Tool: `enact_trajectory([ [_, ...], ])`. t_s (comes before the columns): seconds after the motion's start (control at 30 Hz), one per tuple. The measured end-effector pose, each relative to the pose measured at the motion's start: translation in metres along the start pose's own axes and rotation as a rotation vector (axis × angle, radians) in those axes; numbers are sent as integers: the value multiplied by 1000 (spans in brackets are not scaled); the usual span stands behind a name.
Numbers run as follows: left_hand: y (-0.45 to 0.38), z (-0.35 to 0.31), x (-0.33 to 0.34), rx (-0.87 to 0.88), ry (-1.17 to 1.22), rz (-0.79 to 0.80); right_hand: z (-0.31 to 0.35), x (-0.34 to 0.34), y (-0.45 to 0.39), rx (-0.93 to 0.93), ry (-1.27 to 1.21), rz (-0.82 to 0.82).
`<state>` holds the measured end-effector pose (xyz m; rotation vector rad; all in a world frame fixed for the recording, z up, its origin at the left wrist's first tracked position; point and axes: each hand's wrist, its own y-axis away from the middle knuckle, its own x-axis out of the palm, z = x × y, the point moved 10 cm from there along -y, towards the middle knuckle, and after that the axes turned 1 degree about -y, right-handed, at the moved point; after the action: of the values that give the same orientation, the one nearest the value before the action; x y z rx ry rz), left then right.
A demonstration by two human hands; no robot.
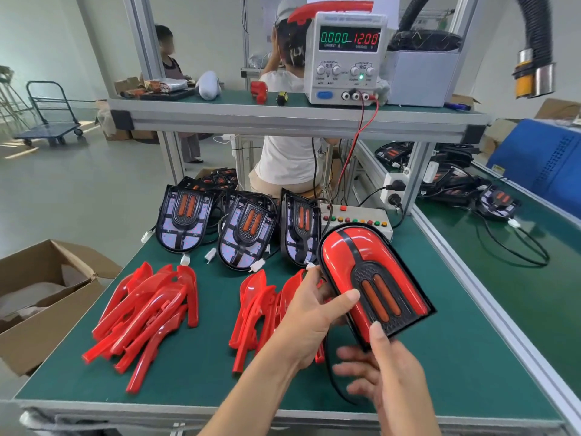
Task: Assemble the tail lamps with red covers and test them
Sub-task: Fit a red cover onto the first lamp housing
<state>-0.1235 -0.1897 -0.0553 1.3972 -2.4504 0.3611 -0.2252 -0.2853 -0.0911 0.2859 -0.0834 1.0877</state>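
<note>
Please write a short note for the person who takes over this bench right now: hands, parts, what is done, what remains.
Left hand and right hand both grip one black tail lamp with glossy red covers fitted, above the green bench mat.
Three uncovered black lamps stand behind; loose red plastic covers lie in piles at left.
Done: this lamp covered.
Left: test it at the button box; supply shows 12.00 V, 0.000 A. Then the others.

Green table (456, 357) bears red covers (147, 309), uncovered lamps (245, 231)

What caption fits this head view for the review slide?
Both hands, left and right, hold a red-covered lamp over the bench, loose covers and uncovered lamps alongside.
</note>
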Motion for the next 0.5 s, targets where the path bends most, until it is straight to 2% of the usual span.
enact_trajectory([
  [0.13, 6, -5, 0, 42, -52, 11, -2, 3, -5, -20, 0, -60],
  [0.27, 8, -7, -2, 64, -83, 22, -9, 4, -4, -6, -61, -52],
  [0.5, 4, -9, -2, -108, -4, -60, -13, 6, -5, -15, -43, 2],
])
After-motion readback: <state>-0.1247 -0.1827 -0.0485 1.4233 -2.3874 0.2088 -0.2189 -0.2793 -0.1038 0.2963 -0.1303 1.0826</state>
